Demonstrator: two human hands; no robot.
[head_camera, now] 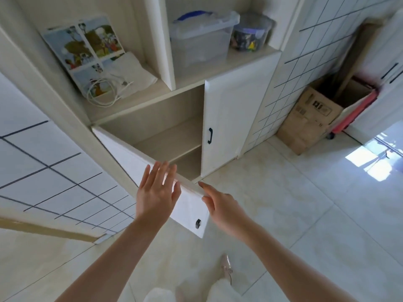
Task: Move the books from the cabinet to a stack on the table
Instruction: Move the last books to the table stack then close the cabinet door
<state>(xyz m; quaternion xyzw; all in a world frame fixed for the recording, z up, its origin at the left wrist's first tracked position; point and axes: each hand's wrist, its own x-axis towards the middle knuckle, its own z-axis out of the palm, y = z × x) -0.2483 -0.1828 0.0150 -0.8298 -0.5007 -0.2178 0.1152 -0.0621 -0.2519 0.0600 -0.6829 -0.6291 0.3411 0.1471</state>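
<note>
Books are not seen in the opened cabinet (165, 136); its door (139, 162) is touched by both hands, left (156, 190) and right (220, 205), fingers straight, holding nothing; shutting seems next.

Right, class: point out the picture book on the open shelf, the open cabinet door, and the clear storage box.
picture book (84, 45), head view, on its illustrated cover.
open cabinet door (128, 158), head view, on its white panel.
clear storage box (198, 44), head view, on its front wall.
</note>
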